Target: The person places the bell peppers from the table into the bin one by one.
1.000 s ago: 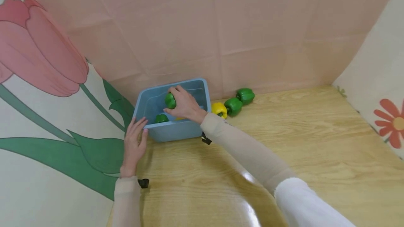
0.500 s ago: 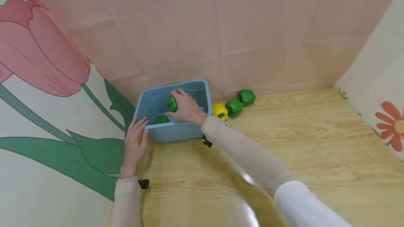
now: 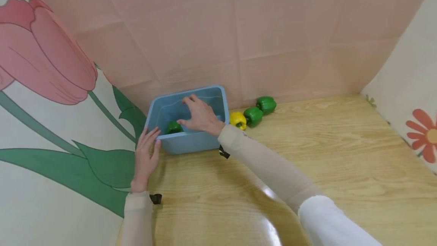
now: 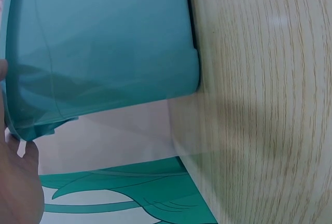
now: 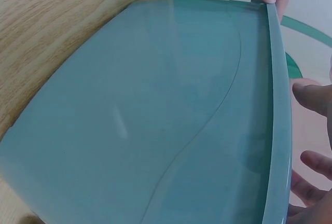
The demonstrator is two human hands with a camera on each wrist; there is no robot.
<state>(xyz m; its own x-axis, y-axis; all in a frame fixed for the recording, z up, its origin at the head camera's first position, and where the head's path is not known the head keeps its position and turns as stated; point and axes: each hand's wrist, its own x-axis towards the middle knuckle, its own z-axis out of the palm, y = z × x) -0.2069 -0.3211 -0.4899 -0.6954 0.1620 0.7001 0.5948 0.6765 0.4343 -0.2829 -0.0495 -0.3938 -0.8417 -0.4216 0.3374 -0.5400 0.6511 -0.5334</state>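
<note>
A blue plastic bin [image 3: 189, 142] stands on the table against the pink backdrop. My left hand [image 3: 146, 158] holds its near left corner, with thumb and fingers at the rim, as the left wrist view also shows. My right hand [image 3: 201, 116] is over the bin's interior, thumb and fingers spread apart with nothing between them. Inside the bin, a green bell pepper [image 3: 173, 127] lies near the front left; the front wall and my right hand hide the rest of the floor. In the right wrist view, the bin's outer wall [image 5: 135, 105] fills most of the picture.
Right of the bin, a yellow bell pepper [image 3: 238, 120], a green bell pepper [image 3: 253, 116] and another green bell pepper [image 3: 266, 104] lie in a slanting row on the wooden table [image 3: 341, 155]. Flower-printed panels [image 3: 68, 185] border the left and right.
My right hand has let go of a green bell pepper, which has dropped into the bin, and its fingers are now spread. My left hand has stayed at the bin's corner.
</note>
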